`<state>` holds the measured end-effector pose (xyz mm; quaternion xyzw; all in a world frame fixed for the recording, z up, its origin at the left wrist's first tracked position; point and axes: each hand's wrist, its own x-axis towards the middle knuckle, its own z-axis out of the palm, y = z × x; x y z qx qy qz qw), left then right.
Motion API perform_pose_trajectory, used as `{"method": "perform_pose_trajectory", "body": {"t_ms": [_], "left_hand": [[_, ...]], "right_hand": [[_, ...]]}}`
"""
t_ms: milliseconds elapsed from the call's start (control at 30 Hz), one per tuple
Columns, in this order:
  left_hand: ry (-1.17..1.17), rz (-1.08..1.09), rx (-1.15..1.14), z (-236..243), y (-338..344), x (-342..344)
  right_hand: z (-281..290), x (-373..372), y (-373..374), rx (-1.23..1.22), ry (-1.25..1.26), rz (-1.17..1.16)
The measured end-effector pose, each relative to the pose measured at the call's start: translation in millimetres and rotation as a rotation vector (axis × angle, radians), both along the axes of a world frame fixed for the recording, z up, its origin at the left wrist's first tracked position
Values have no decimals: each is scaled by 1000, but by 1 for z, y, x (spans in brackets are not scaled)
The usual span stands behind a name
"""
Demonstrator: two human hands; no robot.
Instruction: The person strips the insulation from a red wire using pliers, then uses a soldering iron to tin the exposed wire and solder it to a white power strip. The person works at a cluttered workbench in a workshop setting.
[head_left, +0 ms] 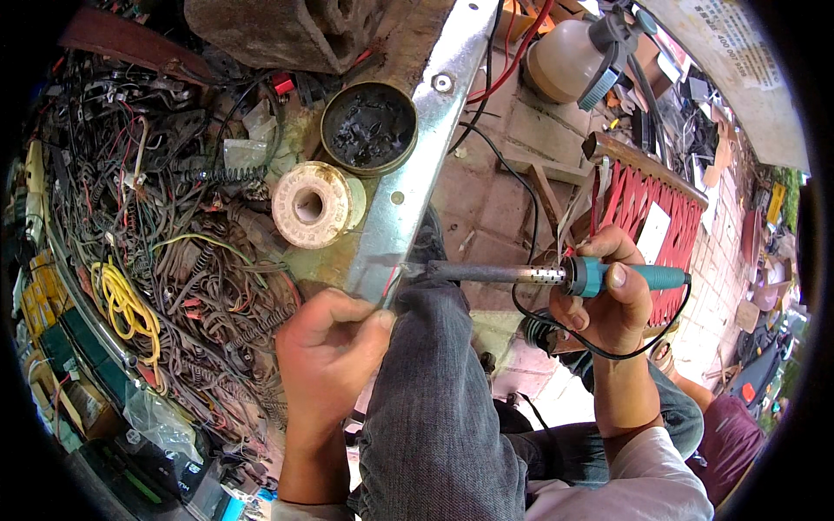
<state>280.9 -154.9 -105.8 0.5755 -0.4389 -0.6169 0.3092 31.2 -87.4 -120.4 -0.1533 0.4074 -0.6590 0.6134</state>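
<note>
A yellow cable bundle [126, 300] lies at left among tangled dark cables [204, 300]. In the upper middle, a pale spool [287, 208] stands beside a round tin [375, 168] of dark material. Below, the left hand [334, 347] pinches a thin red wire [391, 282] near the frame's centre. The soldering iron's [521, 274] tip meets it or nearly so; contact is unclear. Right of centre, the right hand [621, 291] grips the iron's teal handle [643, 278].

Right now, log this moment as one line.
Left hand: pinching red wire; right hand: holding soldering iron; tip: near wire; spool: beside tin
</note>
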Motion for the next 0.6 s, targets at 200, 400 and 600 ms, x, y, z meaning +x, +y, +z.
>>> {"method": "perform_pose_trajectory", "body": {"t_ms": [200,400,600], "left_hand": [[-8,11,-10,0,0,-1],[2,24,-6,-1,1,-1],[26,51,-3,-1,1,-3]], "right_hand": [[-1,-1,0,-9,-2,12],[-1,-1,0,-18,-4,12],[-1,0,1,-10,2,7]]}}
